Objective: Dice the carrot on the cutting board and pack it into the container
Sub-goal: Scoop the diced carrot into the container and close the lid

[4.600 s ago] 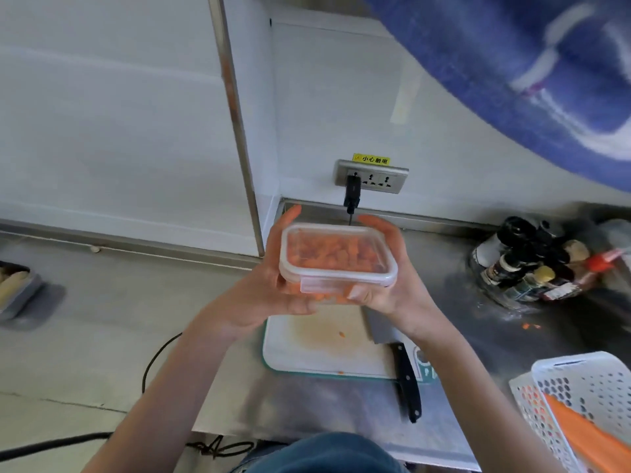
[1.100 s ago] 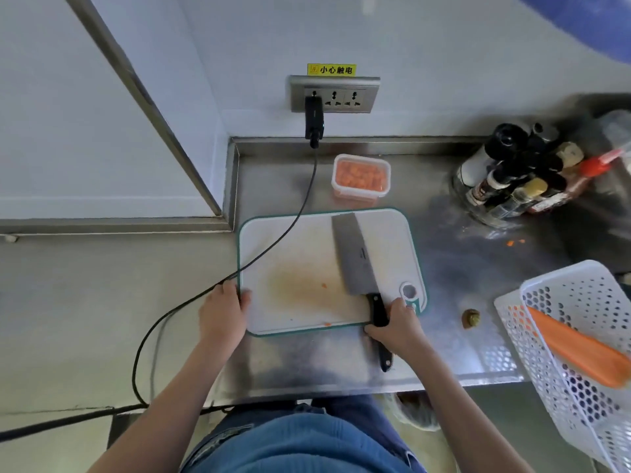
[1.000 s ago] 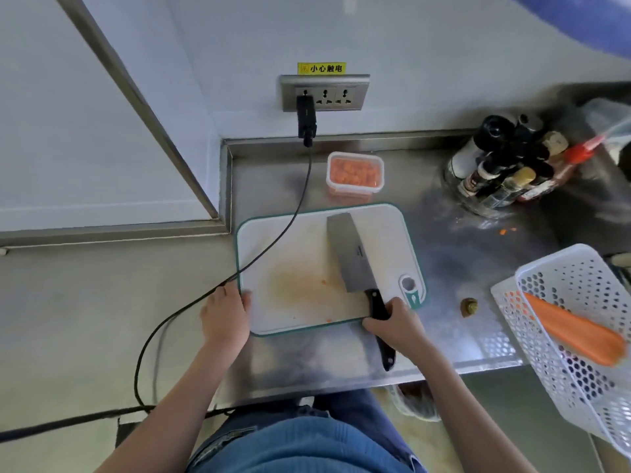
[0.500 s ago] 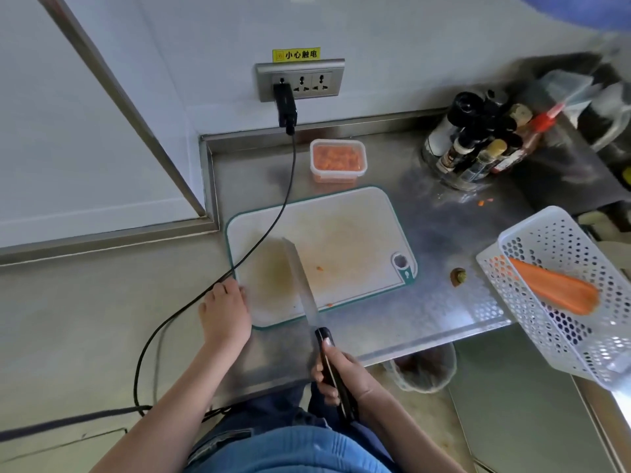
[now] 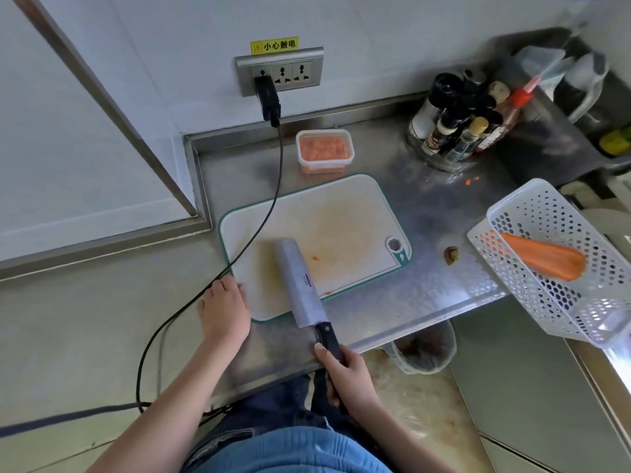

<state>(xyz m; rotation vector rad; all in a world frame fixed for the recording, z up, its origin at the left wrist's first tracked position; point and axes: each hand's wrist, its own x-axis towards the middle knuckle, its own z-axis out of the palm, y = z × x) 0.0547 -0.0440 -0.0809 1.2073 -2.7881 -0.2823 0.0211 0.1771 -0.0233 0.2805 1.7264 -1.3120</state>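
- Right hand (image 5: 345, 377) is wrapped around the black handle of the knife (image 5: 300, 285), down at the near edge of the desk (image 5: 426, 302); blade runs away from the hand up and a bit left, its far end over the near-left part of the cutting board (image 5: 341, 213)
- left hand (image 5: 223, 308) lies flat with fingers relaxed, gripping nothing, fingertips touching the board's near-left edge; looks like it's just steadying the thing
- container (image 5: 324, 150) sits just beyond the board's far edge, near the wall, full of orange dice, so the packing part looks pretty much done to me
- only a couple of stray carrot bits (image 5: 316, 258) left on the board, just right of the blade; a sideways sweep would catch them, I reckon
- whole carrot (image 5: 543, 256) lies in the white basket (image 5: 563, 302) well off to the right, long axis running left-right, thin end toward the board; right hand is clearly the nearer one, but it's busy with the knife
- black cable (image 5: 259, 216) crosses the board's left corner, close to the left hand; worth minding if the blade swings that way
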